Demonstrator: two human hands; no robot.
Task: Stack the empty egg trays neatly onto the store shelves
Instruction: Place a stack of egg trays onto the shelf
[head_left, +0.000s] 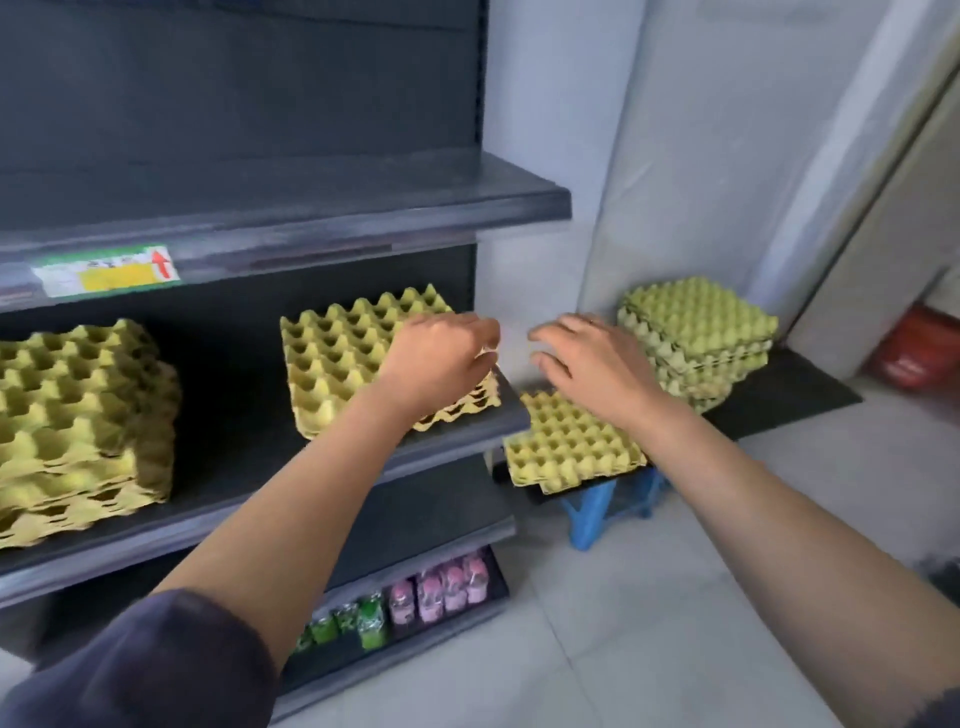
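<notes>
where the shelf (514, 415) ends, the left hand (441, 358) rests curled on the tray stack (353, 353) at its right edge. the right hand (587, 358) hovers spread wide, holding nothing, hiding part of the trays (566, 447) on a stool (597, 514).

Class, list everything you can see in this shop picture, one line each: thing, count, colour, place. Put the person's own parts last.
Shelves: several, dark grey, left.
Tray stacks on shelf: two, yellow-green, left stack, right stack.
Trays on stool: small pile, yellow-green.
Stool: one, blue, right of shelves.
Floor stack: one, yellow-green, on dark mat.
Bottles: several, green and pink, lowest shelf.
Label: one, green-yellow, shelf edge.
Red object: one, far right, blurred.
Left hand: on right stack.
Right hand: open, above stool trays.
</notes>
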